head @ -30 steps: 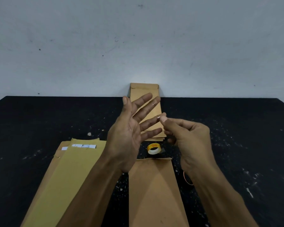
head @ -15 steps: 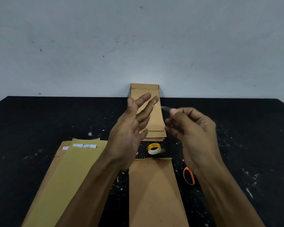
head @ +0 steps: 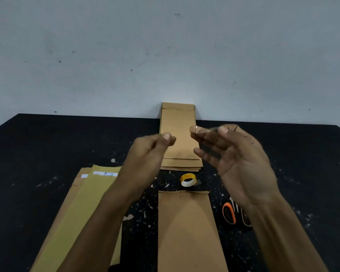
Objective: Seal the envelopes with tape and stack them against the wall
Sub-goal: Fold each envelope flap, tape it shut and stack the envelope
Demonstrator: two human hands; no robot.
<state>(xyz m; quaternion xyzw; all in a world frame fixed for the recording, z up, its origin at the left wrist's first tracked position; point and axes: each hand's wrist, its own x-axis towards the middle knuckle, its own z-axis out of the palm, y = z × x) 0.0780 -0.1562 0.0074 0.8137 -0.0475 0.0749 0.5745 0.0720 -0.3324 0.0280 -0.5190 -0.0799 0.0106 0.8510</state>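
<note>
Since the earlier frames the left hand (head: 145,154) has closed from a spread palm into a loose pinch, thumb against fingertips, and the right hand (head: 238,160) has turned palm-up and opened out.

Both hands hover at mid-frame, apart from each other, above the table (head: 47,146). A strip of clear tape (head: 203,130) seems to stretch across the top of the right hand from fingertip to thumb tip; it is glassy and hard to make out, so how firmly it is held I cannot tell. The other right fingers are relaxed and half straight. Whether the left pinch holds anything cannot be told.

The envelope (head: 186,228) to be sealed lies flat at lower centre, below and between the two forearms, its long axis running up and down the frame and its open top edge towards the roll (head: 187,180) just above it. That top edge sits nearly under the right hand, which looks the nearer; I judge the coming move to be a drop straight down with the strip laid across the flap.

Sealed ones form a stack (head: 178,134) leaning on the wall (head: 165,55) at upper centre. A pile (head: 82,209) of unsealed ones lies at lower left. Scissors (head: 231,213) lie at lower right, partly under the right wrist.
</note>
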